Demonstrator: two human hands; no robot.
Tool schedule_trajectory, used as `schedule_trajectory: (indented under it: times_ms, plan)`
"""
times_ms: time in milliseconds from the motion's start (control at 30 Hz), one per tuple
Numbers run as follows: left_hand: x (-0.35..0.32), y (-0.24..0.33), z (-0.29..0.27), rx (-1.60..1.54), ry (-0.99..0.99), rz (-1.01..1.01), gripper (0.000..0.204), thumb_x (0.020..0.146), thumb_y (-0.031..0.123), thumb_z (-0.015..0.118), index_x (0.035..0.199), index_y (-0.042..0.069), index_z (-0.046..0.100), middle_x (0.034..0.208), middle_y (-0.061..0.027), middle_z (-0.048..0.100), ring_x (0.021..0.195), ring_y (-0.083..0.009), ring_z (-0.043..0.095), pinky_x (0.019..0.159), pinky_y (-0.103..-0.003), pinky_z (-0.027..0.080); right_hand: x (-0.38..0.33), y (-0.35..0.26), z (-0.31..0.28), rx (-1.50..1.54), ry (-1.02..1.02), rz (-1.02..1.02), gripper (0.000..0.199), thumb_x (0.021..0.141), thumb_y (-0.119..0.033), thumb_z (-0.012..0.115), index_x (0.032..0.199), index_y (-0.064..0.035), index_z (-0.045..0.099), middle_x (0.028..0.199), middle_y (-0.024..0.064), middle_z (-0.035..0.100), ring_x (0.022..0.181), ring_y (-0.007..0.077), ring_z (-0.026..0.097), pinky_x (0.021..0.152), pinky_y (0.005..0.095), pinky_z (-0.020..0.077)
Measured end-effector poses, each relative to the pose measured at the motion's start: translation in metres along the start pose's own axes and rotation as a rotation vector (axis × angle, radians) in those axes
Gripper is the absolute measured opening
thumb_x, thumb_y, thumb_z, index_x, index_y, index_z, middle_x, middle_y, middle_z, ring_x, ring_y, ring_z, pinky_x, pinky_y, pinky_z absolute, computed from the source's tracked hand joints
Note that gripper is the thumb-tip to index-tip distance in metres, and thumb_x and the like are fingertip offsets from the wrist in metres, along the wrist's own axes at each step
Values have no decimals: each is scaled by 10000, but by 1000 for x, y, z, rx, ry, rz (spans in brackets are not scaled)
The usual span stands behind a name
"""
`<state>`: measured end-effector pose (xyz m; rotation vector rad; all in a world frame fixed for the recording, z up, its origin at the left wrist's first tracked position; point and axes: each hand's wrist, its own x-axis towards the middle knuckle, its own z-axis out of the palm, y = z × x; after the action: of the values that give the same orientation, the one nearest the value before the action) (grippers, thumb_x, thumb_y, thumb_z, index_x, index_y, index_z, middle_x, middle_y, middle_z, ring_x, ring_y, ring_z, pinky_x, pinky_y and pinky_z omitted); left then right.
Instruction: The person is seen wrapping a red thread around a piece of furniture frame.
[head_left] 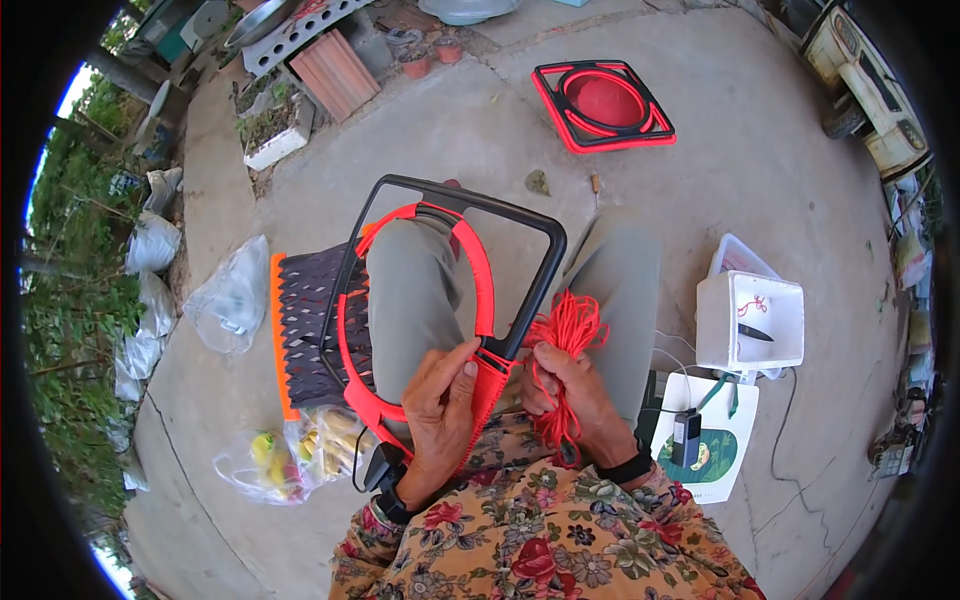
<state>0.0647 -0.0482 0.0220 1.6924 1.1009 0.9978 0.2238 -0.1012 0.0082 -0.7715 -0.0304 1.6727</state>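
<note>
A square black frame [553,258] with a round ring inside it stands tilted over my knees. Red cord is wrapped along much of the ring [484,288] and around the frame's near corner [484,392]. My left hand [445,405] pinches the frame at that corner, its thumb and forefinger against the red wrapping. Just right of it, my right hand [580,395] is closed around a loose bundle of red cord [571,325], with strands hanging below the fist. Farther off on the floor lie similar red and black frames [605,104], stacked together.
At the right stands a white foam box [736,349] with a dark knife [755,333] inside. Beside it are a printed white bag [735,410] and a black adapter [687,438] with cables. To the left lie a dark woven panel [312,318] with orange edging and plastic bags [232,300].
</note>
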Motion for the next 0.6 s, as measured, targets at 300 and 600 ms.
schedule_trajectory:
  times_ms: [300, 600]
  plan:
    - [4, 2, -11, 7, 66, -22, 210, 866, -23, 611, 1063, 21, 669, 990, -102, 568, 863, -167, 567, 726, -247, 454, 21, 2, 20, -216, 63, -140, 108, 888, -143, 649, 843, -70, 583, 575, -46, 443, 457, 55, 421, 409, 211, 325]
    - [11, -7, -17, 37, -81, 109, 169, 821, -33, 646, 982, 8, 676, 1109, -140, 540, 952, -234, 572, 803, -312, 478, 24, 1, 21, -250, 70, -118, 101, 882, -138, 656, 876, -69, 582, 576, -47, 442, 458, 53, 417, 407, 213, 331]
